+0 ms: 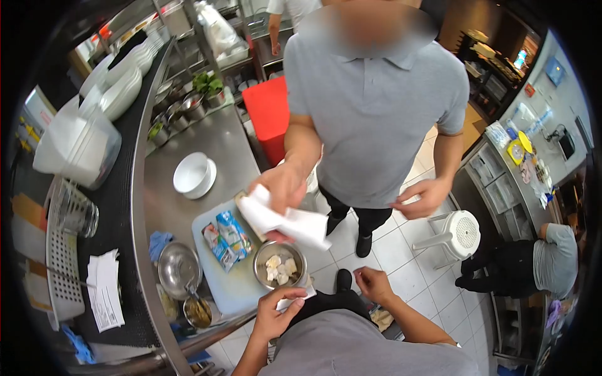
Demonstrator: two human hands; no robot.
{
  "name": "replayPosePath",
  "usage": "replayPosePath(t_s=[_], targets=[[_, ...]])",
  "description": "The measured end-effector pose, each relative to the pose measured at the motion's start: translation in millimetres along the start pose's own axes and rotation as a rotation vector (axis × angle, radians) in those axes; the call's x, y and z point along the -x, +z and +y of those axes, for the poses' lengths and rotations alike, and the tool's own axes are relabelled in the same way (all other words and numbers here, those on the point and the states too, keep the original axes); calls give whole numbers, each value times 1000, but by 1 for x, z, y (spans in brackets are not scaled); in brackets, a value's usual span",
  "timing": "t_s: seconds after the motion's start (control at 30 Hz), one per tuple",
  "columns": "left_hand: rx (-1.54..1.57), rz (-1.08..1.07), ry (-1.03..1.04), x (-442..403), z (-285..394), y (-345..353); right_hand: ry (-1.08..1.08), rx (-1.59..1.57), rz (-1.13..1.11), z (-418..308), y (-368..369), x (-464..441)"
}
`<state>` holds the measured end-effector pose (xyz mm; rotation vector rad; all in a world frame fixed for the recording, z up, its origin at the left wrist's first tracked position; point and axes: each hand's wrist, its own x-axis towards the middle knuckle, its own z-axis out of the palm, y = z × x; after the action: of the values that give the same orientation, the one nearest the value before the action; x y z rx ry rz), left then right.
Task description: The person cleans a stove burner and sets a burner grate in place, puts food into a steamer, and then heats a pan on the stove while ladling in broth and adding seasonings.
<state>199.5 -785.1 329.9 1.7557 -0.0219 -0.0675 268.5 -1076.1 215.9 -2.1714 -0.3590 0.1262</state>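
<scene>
My left hand [277, 316] is closed on a piece of white paper [296, 301], just below a steel bowl [302, 255]. Pale chunks of food [280, 269] lie in the bowl. My right hand [374, 286] hangs over the floor with its fingers curled in, and nothing shows in it. Opposite me, a person in a grey polo shirt holds folded white paper [295, 227] above the bowl. Two blue-and-white packets [231, 235] lie on a pale cutting board [216, 289] left of the bowl.
A white bowl [190, 175] stands on the steel counter [227, 147]. Left are a steel mixing bowl [177, 266], a small pot [199, 311] and a shelf with stacked dishes [122, 94]. Right are a white stool [462, 233] and another person [552, 266] bending over.
</scene>
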Motion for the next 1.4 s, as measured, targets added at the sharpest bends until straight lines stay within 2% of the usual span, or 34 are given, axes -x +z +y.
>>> replayPosePath(t_s=[0.13,0.4,0.43,0.6,0.67,0.8,0.93,0.97,1.0,1.23,1.33,1.4], targets=[[-12,-76,51,-18,18,7,211,182,-204,68,11,12],[-3,-71,72,-30,24,13,534,253,-143,195,18,49],[-11,-78,69,-30,24,13,512,243,-120,214,21,56],[-42,-108,94,-34,31,16,687,196,-124,286,33,87],[-81,-110,62,-35,33,18,806,103,-136,290,28,95],[-55,-135,110,-39,28,18,838,276,-151,305,33,115],[6,-131,121,-41,35,25,968,133,-180,286,27,115],[36,-125,60,-40,31,27,985,70,-140,288,30,116],[63,-117,-1,-36,24,28,988,60,-129,285,32,116],[-74,-126,79,-60,21,22,974,94,-143,268,35,106],[-143,-121,88,-94,16,17,874,196,-210,268,33,109],[-206,-108,102,-127,12,15,875,157,-148,272,36,116]])
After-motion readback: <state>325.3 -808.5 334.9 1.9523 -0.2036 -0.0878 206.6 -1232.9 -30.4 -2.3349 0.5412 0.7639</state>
